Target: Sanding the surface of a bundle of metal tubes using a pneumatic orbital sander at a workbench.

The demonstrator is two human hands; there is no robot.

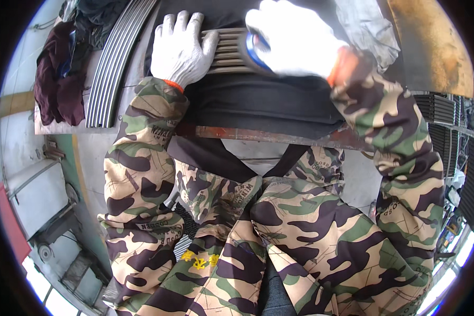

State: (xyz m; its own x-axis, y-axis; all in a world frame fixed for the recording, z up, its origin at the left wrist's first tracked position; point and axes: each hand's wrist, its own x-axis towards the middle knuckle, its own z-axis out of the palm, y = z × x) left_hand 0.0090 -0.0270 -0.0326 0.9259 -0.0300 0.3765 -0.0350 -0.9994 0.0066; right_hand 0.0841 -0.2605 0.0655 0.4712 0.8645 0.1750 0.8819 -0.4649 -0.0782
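Two hands in white knitted gloves work at the near edge of the bench [279, 136], both sleeves in camouflage cloth. About five thin grey metal strips [227, 51] lie stacked side by side on a dark mat [258, 105] near the middle of the bench, running left to right between the hands. The left hand [180, 50] lies flat, fingers spread, pressing down on the left end of the strips. The right hand [295, 39] is blurred; it is closed around a blue-rimmed round object [257, 51] held against the strips' right end, though what this is cannot be told. A second bundle of long curved grey strips [113, 63] lies toward the bench's left edge, beside a heap of dark red and black clothing [58, 73] at the far left corner. A rusty brown plate [432, 47] sits at the right edge.
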